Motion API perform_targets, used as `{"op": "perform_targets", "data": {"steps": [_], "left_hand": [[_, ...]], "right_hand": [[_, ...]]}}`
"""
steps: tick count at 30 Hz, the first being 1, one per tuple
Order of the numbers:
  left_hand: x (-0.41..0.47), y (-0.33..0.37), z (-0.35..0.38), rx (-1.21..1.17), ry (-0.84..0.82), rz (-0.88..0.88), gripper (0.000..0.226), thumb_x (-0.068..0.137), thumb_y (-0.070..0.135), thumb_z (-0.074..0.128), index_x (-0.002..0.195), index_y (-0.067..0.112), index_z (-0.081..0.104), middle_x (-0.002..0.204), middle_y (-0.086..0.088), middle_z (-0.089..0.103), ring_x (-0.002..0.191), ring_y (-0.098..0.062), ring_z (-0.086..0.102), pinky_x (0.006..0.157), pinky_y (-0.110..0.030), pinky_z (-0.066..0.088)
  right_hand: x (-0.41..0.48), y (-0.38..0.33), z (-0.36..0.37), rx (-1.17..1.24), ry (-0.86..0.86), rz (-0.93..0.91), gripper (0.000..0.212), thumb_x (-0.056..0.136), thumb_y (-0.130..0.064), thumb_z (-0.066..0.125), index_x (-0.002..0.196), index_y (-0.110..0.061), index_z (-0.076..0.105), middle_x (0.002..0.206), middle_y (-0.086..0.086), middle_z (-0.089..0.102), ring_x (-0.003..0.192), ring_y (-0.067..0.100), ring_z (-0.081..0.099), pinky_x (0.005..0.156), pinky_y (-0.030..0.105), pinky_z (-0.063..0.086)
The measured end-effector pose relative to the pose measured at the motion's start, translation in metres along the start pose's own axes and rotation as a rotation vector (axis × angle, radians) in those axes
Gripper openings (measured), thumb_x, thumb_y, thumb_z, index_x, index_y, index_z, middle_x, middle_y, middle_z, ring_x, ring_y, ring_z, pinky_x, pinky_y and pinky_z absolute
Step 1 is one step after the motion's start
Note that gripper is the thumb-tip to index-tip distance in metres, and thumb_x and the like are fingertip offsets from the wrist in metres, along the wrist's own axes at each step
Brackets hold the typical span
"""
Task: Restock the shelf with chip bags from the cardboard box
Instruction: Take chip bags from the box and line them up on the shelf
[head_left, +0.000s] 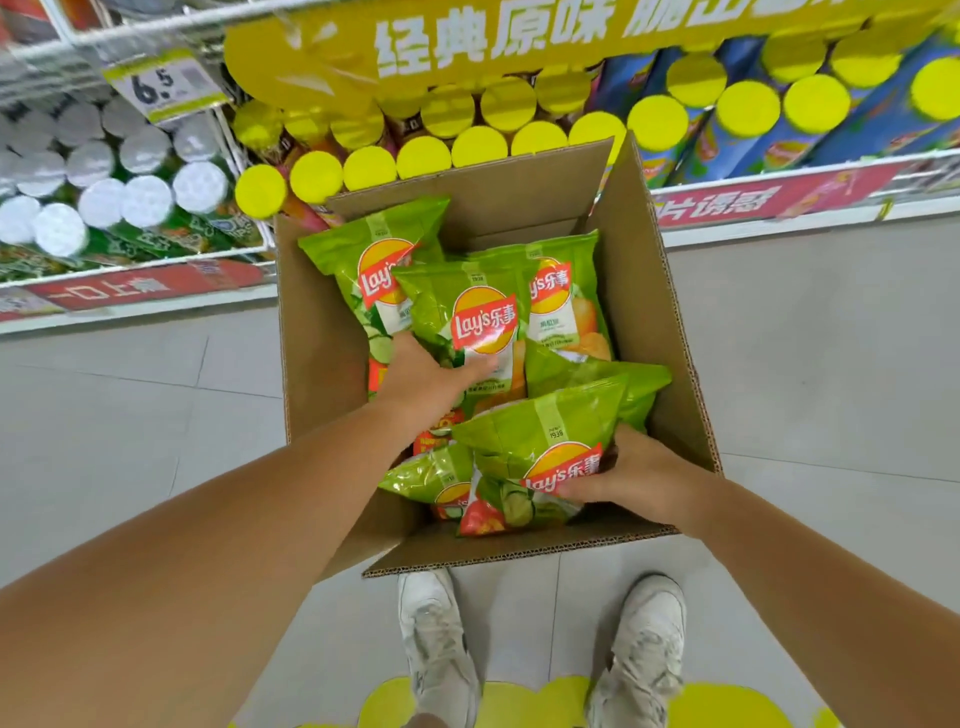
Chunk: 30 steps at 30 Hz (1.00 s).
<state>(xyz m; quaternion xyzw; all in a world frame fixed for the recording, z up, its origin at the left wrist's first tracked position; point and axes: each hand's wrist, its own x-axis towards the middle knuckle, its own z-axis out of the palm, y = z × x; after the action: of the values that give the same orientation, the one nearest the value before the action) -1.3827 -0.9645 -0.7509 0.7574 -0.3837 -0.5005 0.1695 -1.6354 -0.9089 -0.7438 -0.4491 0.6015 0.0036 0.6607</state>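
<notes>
Down at the bottom, a pair of white shoes (540, 649) planted on the grey floor (831, 364), toes right up against the cardboard box (322, 353). Right hand (639, 478) is in there, thumb across the front and fingers curled behind, gripping the near bag (540, 436) of green chips at the box's front edge. Left hand (426, 371) reaches deeper, fingers laid fairly straight on the front of the middle bag (467, 301); the thumb is hidden. More green bags (363, 249) stand behind and beside it, all inside the box. Beyond the box, the shelf (779, 202), packed with yellow-lidded tubes (426, 156), white-lidded tubes (145, 200) off to the left, and a price tag (161, 83) above them.
</notes>
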Motion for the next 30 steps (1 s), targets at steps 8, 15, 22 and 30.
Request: {"op": "perform_targets", "data": {"steps": [8, 15, 22, 30], "left_hand": [[0.005, 0.004, -0.013, 0.028, 0.033, 0.012, 0.091, 0.073, 0.041, 0.089, 0.141, 0.019, 0.033, 0.131, 0.007, 0.055, 0.115, -0.015, 0.055, 0.089, -0.032, 0.045], [-0.025, 0.006, -0.054, -0.024, 0.038, 0.083, 0.071, 0.073, 0.034, 0.089, 0.128, 0.029, 0.044, 0.115, 0.017, 0.064, 0.108, -0.007, 0.062, 0.093, -0.032, 0.050], [-0.068, 0.005, -0.091, -0.179, 0.017, 0.059, 0.070, 0.067, 0.037, 0.093, 0.125, 0.034, 0.053, 0.112, 0.013, 0.073, 0.101, -0.010, 0.072, 0.086, -0.042, 0.060], [-0.141, 0.061, -0.138, -0.262, 0.019, 0.092, 0.072, 0.065, 0.031, 0.091, 0.127, 0.030, 0.053, 0.110, 0.011, 0.074, 0.095, -0.006, 0.073, 0.085, -0.042, 0.061]], "right_hand": [[0.007, 0.023, 0.011, 0.342, 0.064, -0.057, 0.078, 0.055, -0.039, 0.094, 0.126, -0.021, 0.068, 0.116, -0.003, 0.077, 0.114, 0.020, 0.070, 0.102, 0.042, 0.053], [-0.006, -0.001, -0.008, 0.428, 0.210, -0.085, 0.043, 0.079, -0.017, 0.086, 0.118, -0.022, 0.069, 0.110, 0.002, 0.078, 0.105, 0.025, 0.074, 0.096, 0.048, 0.057], [-0.043, -0.046, -0.018, 0.562, 0.247, -0.116, 0.074, 0.057, -0.039, 0.098, 0.120, -0.016, 0.066, 0.109, 0.010, 0.078, 0.093, 0.032, 0.078, 0.075, 0.054, 0.062], [-0.122, -0.106, -0.032, 0.620, 0.256, -0.148, 0.047, 0.087, -0.025, 0.079, 0.128, -0.012, 0.061, 0.108, 0.013, 0.078, 0.090, 0.033, 0.078, 0.065, 0.045, 0.062]]}}
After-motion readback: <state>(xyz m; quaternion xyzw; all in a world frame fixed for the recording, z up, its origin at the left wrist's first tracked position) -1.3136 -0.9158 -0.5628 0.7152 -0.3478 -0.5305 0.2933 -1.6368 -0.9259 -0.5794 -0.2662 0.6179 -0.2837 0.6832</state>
